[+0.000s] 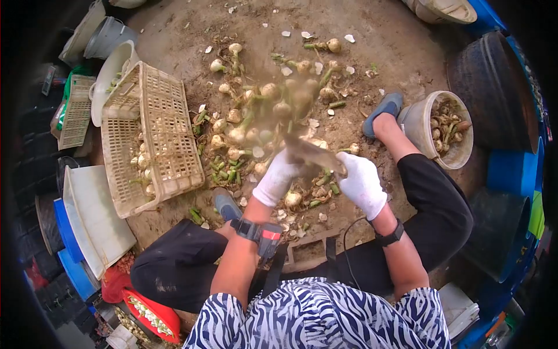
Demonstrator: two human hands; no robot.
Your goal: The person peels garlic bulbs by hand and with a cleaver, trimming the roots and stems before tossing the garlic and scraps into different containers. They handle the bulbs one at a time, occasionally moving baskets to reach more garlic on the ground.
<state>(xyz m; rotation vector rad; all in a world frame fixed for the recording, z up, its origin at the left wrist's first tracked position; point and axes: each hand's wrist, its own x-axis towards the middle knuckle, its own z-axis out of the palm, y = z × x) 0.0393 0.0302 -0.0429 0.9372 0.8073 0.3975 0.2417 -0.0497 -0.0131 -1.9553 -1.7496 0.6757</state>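
Note:
My right hand (361, 183), in a white glove, is closed around one end of a broad, brownish blade-like tool that looks like a knife (317, 156). The blade points left, across the front of my left hand (278, 177), also gloved in white. My left fingers are curled and partly hidden by the blade; whatever they hold cannot be made out. Beyond both hands lies a loose heap of pale round bulbs (234, 116) with roots and green stems, its middle smeared by blur. Cut green stem pieces (224, 173) lie below the heap, left of my left hand.
A tilted cream plastic crate (168, 128) with bulbs inside stands at the left. On the right, a white bucket (414, 119) contains bulbs and stems. A red basket (171, 317) with whitish pieces sits lower left. Dark and blue tubs line the right side. My legs flank the heap.

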